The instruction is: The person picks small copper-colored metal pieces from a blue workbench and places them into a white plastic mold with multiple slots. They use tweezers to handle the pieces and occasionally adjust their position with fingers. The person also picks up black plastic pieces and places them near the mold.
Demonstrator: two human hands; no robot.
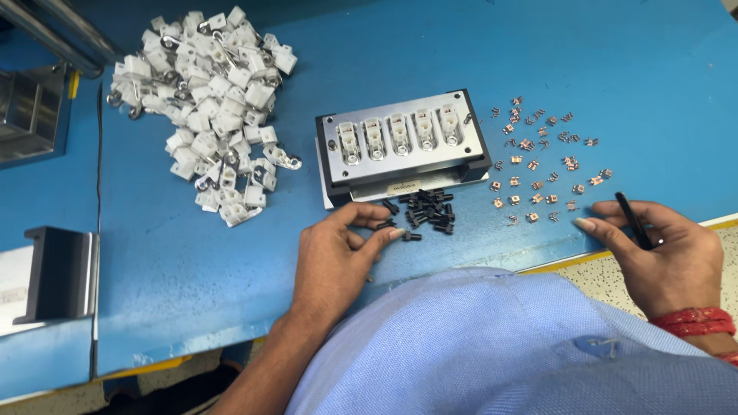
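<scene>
Pinching what looks like one small black pin point(387, 225) from the loose pile point(427, 210) before the metal fixture point(403, 143), left hand point(336, 257) fingers narrow; right hand point(667, 253) grips a black tool point(633, 220); pins light, stiff, best taken sidewise

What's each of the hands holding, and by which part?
Left hand: pinching a small black part between thumb and fingertips, beside the black pile. Right hand: a thin black stick tool, gripped at its lower end, upper end sticking out free.
</scene>
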